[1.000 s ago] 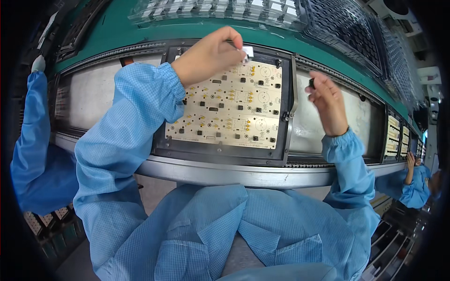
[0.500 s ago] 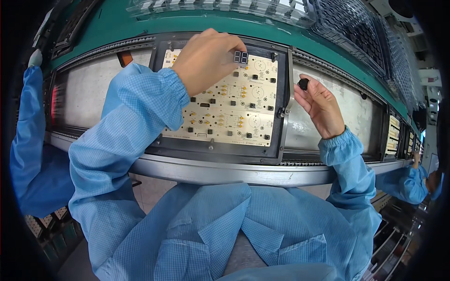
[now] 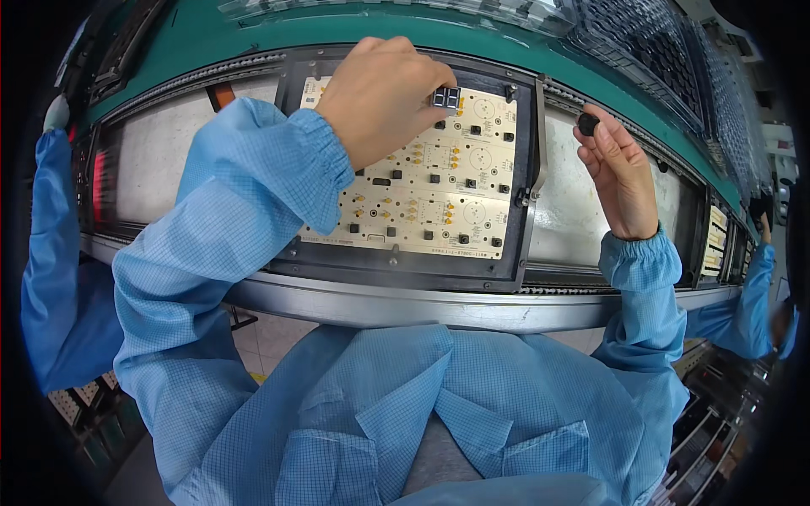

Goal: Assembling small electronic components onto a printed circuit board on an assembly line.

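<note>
Here, left hand [image 3: 381, 97] grips display [image 3: 445, 99] (black).

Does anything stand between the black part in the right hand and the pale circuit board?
Seen from above, the right edge of the dark frame and its metal bar lie between the black part in the right hand and the pale circuit board; whether the part clears them in height cannot be told.

The left arm [image 3: 219, 202], bent at the elbow, slants inward across the person's front. At its end the left hand [image 3: 380, 97] shows me its back, knuckles arched, fingertips pinched together. Well apart from it, the right arm [image 3: 645, 282] rises nearly upright, the right hand [image 3: 624, 177] palm inward, thumb and forefinger pinched, other fingers loosely curled.
</note>
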A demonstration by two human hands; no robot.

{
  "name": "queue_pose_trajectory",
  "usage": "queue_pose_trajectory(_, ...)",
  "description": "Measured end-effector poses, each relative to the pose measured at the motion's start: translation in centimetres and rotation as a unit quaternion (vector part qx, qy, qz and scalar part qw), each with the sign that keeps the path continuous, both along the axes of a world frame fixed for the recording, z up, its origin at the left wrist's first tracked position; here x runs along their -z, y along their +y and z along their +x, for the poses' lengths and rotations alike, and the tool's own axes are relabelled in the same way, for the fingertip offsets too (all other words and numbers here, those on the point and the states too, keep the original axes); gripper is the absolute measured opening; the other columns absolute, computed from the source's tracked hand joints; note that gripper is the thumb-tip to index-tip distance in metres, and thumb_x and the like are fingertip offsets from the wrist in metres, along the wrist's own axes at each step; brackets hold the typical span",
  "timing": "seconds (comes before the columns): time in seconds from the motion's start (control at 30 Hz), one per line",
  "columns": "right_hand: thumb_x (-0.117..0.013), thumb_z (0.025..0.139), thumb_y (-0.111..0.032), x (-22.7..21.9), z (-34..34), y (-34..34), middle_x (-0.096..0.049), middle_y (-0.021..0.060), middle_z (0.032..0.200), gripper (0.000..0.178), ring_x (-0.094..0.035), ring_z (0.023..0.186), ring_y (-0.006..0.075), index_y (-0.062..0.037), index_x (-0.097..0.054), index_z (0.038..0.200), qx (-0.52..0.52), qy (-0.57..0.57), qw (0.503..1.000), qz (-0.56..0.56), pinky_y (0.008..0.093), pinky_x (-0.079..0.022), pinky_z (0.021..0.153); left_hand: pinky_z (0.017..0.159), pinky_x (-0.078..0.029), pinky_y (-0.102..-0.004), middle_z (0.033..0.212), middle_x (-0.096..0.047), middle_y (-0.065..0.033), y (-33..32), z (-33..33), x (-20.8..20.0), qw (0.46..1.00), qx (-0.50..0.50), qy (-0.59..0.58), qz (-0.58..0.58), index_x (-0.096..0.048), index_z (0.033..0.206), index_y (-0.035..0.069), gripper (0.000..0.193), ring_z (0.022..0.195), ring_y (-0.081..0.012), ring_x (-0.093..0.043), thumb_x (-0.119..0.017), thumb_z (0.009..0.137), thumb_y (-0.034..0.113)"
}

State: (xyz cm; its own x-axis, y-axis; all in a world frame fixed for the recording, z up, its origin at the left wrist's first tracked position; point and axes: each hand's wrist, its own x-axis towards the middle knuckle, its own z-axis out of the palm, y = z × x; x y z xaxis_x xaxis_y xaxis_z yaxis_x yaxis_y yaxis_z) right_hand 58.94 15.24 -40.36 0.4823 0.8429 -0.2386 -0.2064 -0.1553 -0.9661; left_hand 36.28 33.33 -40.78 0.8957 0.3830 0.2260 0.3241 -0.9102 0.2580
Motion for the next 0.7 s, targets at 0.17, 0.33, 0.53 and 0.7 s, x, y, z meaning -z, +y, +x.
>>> queue_pose_trajectory(0.17, -0.06, 0.093, -0.019, -0.5, 0.0, 0.6, -0.063, 0.0015, 0.1, 0.033, -0.057, 0.083, 0.0066, -0.0037, -0.057, 0.122, -0.054, -0.042, 0.998, 0.008, 0.0186, -0.045, 0.07, 0.079, -0.045, -0.0383, 0.083, -0.065, -0.0084, 1.4, 2.0, -1.5, 0.992, 0.01, 0.08, -0.093, -0.064, 0.095, 0.005, 0.019, 0.087, -0.0247, -0.056, -0.07, 0.081, 0.016)
queue_pose_trajectory(0.33, -0.061, 0.091, -0.015, -0.6, -1.5, 1.3, -0.063, 0.0013, 0.094, 0.03, -0.057, 0.08, 0.0067, -0.0023, -0.059, 0.118, -0.119, -0.1, 0.988, 0.006, 0.0189, -0.044, 0.069, 0.07, -0.048, -0.0394, 0.081, -0.063, -0.0117, 1.1, 2.3, -2.2, 0.975, -0.016, 0.125, -0.181, -0.061, 0.089, 0.001, 0.018, 0.08, -0.027, -0.061, -0.071, 0.078, 0.012)
queue_pose_trajectory(0.53, -0.062, 0.09, -0.013, -0.5, -1.6, 2.3, -0.064, 0.0015, 0.091, 0.029, -0.058, 0.079, 0.0074, -0.001, -0.059, 0.117, -0.144, -0.129, 0.981, -0.002, 0.0201, -0.045, 0.07, 0.067, -0.049, -0.0371, 0.078, -0.064, -0.0117, 1.7, 2.7, -1.2, 0.985, 0.004, 0.072, -0.156, -0.062, 0.086, 0.0, 0.018, 0.077, -0.0267, -0.064, -0.073, 0.076, 0.01)
queue_pose_trajectory(0.7, -0.062, 0.09, -0.013, -1.2, -2.5, 3.8, -0.064, 0.0018, 0.093, 0.029, -0.06, 0.08, 0.0075, -0.0011, -0.06, 0.116, -0.141, -0.147, 0.979, 0.012, 0.0204, -0.046, 0.07, 0.064, -0.049, -0.0366, 0.078, -0.065, -0.0117, 2.9, 4.7, -3.9, 0.962, -0.01, 0.188, -0.2, -0.066, 0.084, 0.002, 0.016, 0.074, -0.0254, -0.064, -0.074, 0.073, 0.01)
